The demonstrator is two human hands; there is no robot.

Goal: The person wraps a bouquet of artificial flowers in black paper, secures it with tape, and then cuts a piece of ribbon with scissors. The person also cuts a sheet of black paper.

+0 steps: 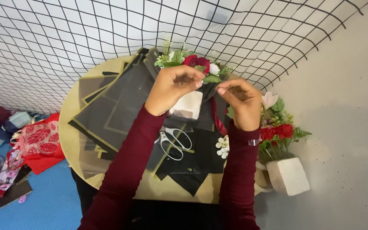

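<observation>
Head view: upper centre of frame, left hand (173, 87) and right hand (241, 102) each had grip pinched on dark wrapping paper (209, 91) around the flower bouquet (194, 64), scissors (173, 140) lying below on round tabletop (71, 127).

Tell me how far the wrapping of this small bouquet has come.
Done: red and white flowers already sit inside black wrapping paper. In hand: left hand and right hand pinch the wrap together below the blooms. Left: red ribbon hangs untied; scissors lie unused on the round table.
</observation>
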